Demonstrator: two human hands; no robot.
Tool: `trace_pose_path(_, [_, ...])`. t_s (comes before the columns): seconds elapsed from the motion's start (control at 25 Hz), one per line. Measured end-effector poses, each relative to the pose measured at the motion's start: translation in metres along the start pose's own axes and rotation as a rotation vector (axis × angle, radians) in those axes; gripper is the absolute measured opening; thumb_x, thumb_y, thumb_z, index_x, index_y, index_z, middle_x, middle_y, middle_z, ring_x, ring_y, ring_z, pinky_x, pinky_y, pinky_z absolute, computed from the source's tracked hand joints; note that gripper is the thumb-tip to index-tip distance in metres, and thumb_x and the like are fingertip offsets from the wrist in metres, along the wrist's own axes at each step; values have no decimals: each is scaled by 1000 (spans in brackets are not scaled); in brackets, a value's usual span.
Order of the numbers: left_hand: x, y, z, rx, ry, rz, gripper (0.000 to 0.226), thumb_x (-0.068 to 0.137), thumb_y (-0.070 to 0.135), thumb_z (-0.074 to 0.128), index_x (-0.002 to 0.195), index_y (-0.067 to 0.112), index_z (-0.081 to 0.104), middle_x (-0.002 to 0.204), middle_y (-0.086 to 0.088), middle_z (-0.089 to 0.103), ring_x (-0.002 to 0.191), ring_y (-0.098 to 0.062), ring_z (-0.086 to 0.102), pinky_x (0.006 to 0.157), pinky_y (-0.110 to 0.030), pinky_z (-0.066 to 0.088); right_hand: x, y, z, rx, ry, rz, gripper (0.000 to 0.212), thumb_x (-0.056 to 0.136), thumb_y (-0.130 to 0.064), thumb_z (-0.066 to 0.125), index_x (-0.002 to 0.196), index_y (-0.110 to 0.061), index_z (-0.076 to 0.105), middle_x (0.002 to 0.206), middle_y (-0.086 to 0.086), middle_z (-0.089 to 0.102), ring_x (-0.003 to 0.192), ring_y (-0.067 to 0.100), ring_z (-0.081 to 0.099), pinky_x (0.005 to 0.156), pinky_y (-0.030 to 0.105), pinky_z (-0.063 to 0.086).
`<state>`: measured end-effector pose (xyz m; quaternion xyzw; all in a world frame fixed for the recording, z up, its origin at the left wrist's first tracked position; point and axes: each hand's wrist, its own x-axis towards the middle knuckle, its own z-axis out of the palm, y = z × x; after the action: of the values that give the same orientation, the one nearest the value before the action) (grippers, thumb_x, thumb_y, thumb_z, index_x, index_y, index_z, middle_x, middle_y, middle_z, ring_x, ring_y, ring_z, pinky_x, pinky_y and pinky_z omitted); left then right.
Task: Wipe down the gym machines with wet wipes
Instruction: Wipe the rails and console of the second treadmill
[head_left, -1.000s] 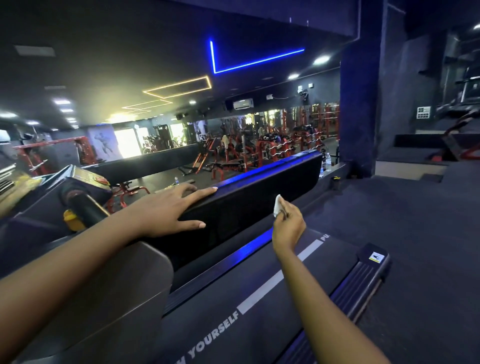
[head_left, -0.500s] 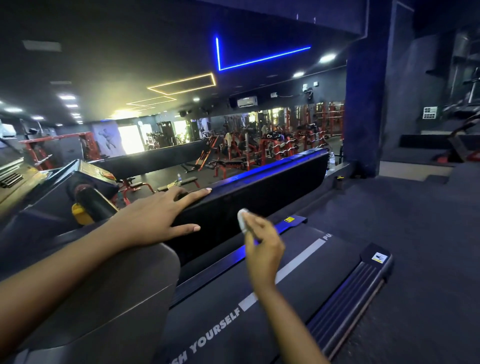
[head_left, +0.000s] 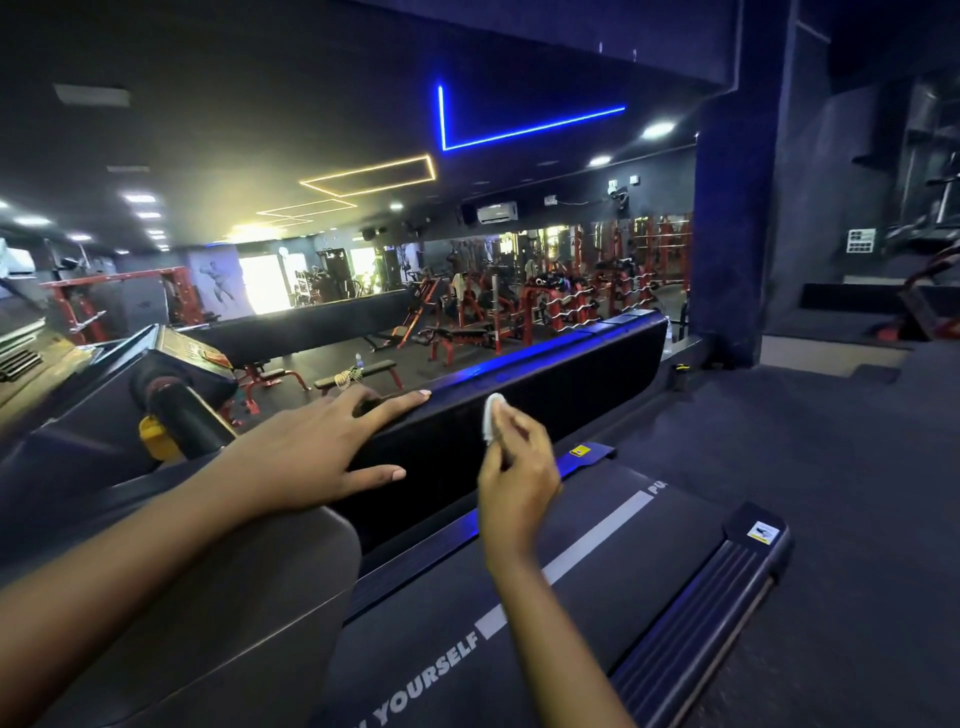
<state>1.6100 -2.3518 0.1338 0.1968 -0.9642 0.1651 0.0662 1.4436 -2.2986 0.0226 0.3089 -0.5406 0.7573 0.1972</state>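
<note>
Pinching one small white wet wipe (head_left: 491, 415) between the thumb and curled fingers (head_left: 524, 434), your right hand (head_left: 519, 467) holds it up in front of the dark face of the long black panel (head_left: 571, 379) that runs beside the treadmill. Whether the wipe actually touches the panel cannot be told from this view. Your left hand (head_left: 306, 457) lies flat on the same panel, just left of the wipe. Its four fingers (head_left: 400, 402) are straight and spread along the blue-lit top edge, and its thumb is stretched across the face, gripping nothing. Below your two hands lies one treadmill belt (head_left: 597, 561), marked with one white stripe (head_left: 597, 535) and the word YOURSELF. It is flanked by two side rails, the ribbed right one (head_left: 717, 597) plain to see. You can count two yellow stickers: one (head_left: 579, 451) at the belt's far end near your right hand, and one (head_left: 762, 533) on the right rail's end cap.
</note>
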Motion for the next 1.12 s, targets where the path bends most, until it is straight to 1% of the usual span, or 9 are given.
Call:
trace_pose_path(0.08, [0, 0, 1, 6, 15, 0, 81, 51, 92, -18, 123, 61, -36, 141, 4, 27, 123, -16, 45, 93, -34, 47, -28, -18, 2, 3, -27, -113, 34, 80, -8, 48, 104, -13, 72, 96, 1, 67, 87, 7, 59, 81, 12, 44])
trace_pose_path(0.2, [-1, 0, 0, 21, 10, 0, 82, 50, 92, -18, 124, 61, -37, 142, 3, 27, 124, -17, 44, 94, -36, 48, -45, -31, -8, 70, -149, -203, 37, 77, -5, 48, 103, -14, 72, 97, -7, 66, 89, 0, 58, 83, 6, 43])
trace_pose_path(0.32, [0, 3, -3, 71, -8, -16, 73, 73, 84, 9, 124, 58, -36, 143, 2, 26, 127, -18, 41, 94, -36, 47, 11, -14, -24, 61, -149, -138, 43, 71, 7, 47, 103, -10, 72, 101, -5, 66, 92, -2, 58, 88, 4, 39])
trace_pose_path(0.48, [1, 1, -2, 98, -9, -38, 76, 85, 71, 28, 121, 59, -38, 143, 1, 26, 125, -19, 43, 96, -38, 46, 110, 10, -23, -234, -242, 89, 32, 86, 4, 55, 112, -10, 68, 110, 5, 68, 100, 19, 64, 88, 19, 44])
trace_pose_path(0.68, [3, -1, 0, 97, -7, -32, 75, 86, 71, 27, 123, 59, -36, 145, 2, 26, 126, -19, 43, 97, -39, 45, 88, -12, -9, -558, -419, -140, 33, 91, -1, 50, 119, -13, 64, 114, 7, 66, 101, 29, 58, 78, 31, 46])
trace_pose_path(0.88, [-4, 7, -6, 138, 73, -75, 73, 89, 68, 29, 144, 48, -15, 146, 4, 28, 128, -17, 42, 97, -34, 44, 36, -60, -5, -498, -460, -383, 36, 80, 3, 57, 112, -10, 68, 105, 8, 67, 90, 33, 58, 62, 33, 48])
trace_pose_path(0.96, [-13, 4, -9, 138, 160, -58, 76, 84, 77, 19, 147, 44, -7, 144, 5, 33, 126, -15, 43, 96, -31, 44, 20, -64, -6, -388, -531, -478, 35, 75, 2, 63, 105, -14, 70, 99, 3, 69, 84, 28, 61, 61, 29, 50])
trace_pose_path(1.04, [-29, -1, -12, 145, 209, -24, 86, 72, 86, -1, 148, 45, 0, 139, 4, 41, 120, -16, 50, 89, -31, 47, 21, -58, -13, -189, -579, -463, 38, 72, 6, 65, 102, -16, 73, 97, -1, 71, 84, 22, 64, 71, 26, 52])
trace_pose_path(1.12, [-47, -8, -15, 133, 225, -30, 81, 77, 84, -1, 146, 43, 12, 132, 2, 51, 109, -19, 58, 79, -33, 52, 36, -42, -20, -66, -468, -302, 43, 70, 14, 60, 101, -12, 73, 98, 1, 72, 88, 16, 66, 84, 16, 46])
